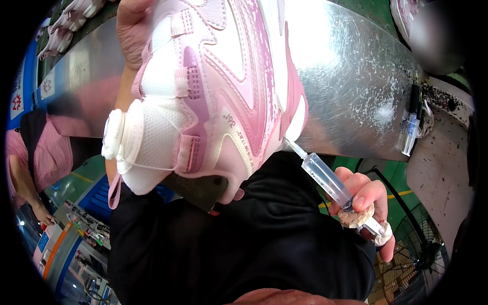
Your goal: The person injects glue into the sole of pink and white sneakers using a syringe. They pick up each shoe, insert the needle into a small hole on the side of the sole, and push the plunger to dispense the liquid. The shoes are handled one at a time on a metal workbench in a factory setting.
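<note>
Pink-and-white sneaker [239,91], upper centre: my left hand [134,35] clasps it; my right hand [363,195], lower right, grips a clear syringe [325,178], its tip [298,149] at the sole edge [298,119], work seemingly underway, amount left untellable.

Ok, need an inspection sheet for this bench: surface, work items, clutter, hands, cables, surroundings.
Surface: metal worktop, shiny, scuffed, white flecks right of the shoe.
Work items: pink-and-white sneaker, held up; clear syringe, tip at the sole edge, contact unclear.
Clutter: second syringe and black pen-like item, far right; dark crumbs nearby.
Left hand: grips the sneaker, fingers partly hidden.
Right hand: fingers around the syringe's rear end.
Cables: none identifiable for certain.
Surroundings: black fan lower right; person in pink top left; other shoes upper left.
</note>
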### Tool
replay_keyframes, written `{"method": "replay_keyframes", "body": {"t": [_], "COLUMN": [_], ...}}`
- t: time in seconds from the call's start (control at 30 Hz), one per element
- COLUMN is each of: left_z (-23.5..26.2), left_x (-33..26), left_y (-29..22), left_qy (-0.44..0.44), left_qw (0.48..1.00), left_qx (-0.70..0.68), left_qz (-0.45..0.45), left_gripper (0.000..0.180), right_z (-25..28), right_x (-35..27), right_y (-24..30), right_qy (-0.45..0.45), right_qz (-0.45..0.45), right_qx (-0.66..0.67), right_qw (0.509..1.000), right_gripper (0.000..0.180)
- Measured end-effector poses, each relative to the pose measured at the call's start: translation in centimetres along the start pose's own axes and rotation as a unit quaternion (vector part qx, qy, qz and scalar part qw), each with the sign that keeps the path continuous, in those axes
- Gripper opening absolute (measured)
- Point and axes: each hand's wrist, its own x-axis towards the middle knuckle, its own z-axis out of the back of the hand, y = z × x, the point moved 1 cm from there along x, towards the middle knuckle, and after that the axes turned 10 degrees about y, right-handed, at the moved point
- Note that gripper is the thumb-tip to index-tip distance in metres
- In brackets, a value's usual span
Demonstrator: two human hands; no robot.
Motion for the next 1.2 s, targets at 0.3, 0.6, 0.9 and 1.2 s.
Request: {"method": "replay_keyframes", "body": {"t": [0.3, 0.6, 0.9, 1.2], "left_z": [-0.3, -1.0, 3.8, 2.5], "left_x": [-0.6, -0.7, -3.8, -12.7], "left_y": [0.4, 0.1, -3.3, -4.8], "left_qy": [-0.004, -0.007, -0.146, -0.019], "left_qw": [1.0, 1.0, 0.978, 0.837], "left_qx": [-0.011, 0.002, 0.108, 0.541], "left_qz": [0.006, 0.025, 0.104, 0.08], "left_gripper": [0.029, 0.031, 0.036, 0.049], "right_z": [0.2, 0.4, 0.9, 1.8], "right_x": [-0.1, -1.1, -1.5, 0.6], "right_y": [-0.5, -1.4, -3.3, -4.9], "right_qy": [-0.015, 0.009, 0.037, 0.054], "right_qz": [-0.007, 0.041, 0.059, 0.1], "right_qx": [0.021, -0.036, -0.051, -0.087], "right_qw": [1.0, 0.998, 0.996, 0.99], "right_gripper": [0.086, 0.089, 0.086, 0.095]}}
